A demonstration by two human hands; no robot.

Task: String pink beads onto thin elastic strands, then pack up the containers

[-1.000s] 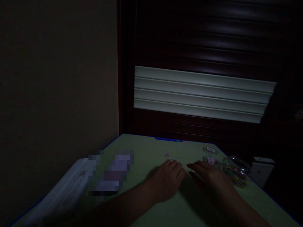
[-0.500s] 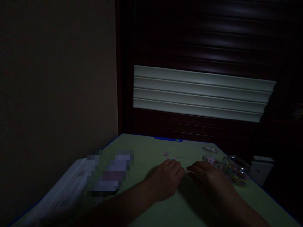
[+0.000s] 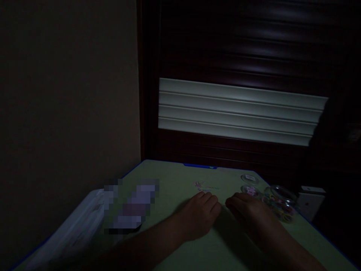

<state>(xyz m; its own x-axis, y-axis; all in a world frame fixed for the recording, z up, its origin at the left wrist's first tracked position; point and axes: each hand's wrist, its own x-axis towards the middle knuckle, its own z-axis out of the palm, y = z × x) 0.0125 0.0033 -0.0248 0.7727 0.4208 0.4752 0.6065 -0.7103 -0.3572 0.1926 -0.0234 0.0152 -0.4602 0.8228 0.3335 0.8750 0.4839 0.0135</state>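
Observation:
My left hand (image 3: 199, 215) is curled into a loose fist over the table, its back towards me, and whatever lies in its fingers is hidden. Just to its right, my right hand (image 3: 251, 214) has fingers and thumb pinched together; anything between them is too dark to make out. A narrow gap separates the two hands. Beyond the left hand lies a small pink, bow-like thing (image 3: 199, 184) with thin pale strands (image 3: 210, 188) beside it. Right of my right hand, a clear jar (image 3: 282, 195) seems to lie tipped, with several coloured bands (image 3: 286, 217) in it.
The pale green table (image 3: 166, 177) has a blue edge. Near the jar are a round clear lid (image 3: 249, 179) and a clear dish with pink pieces (image 3: 251, 190). A white plastic package (image 3: 76, 226) and a blurred-out item (image 3: 135, 207) lie left. A white box (image 3: 311, 201) stands beyond the right edge.
My right hand has shifted slightly right, widening the gap between the hands. The pale bit seen earlier at its fingertips no longer shows. My left hand has barely moved.

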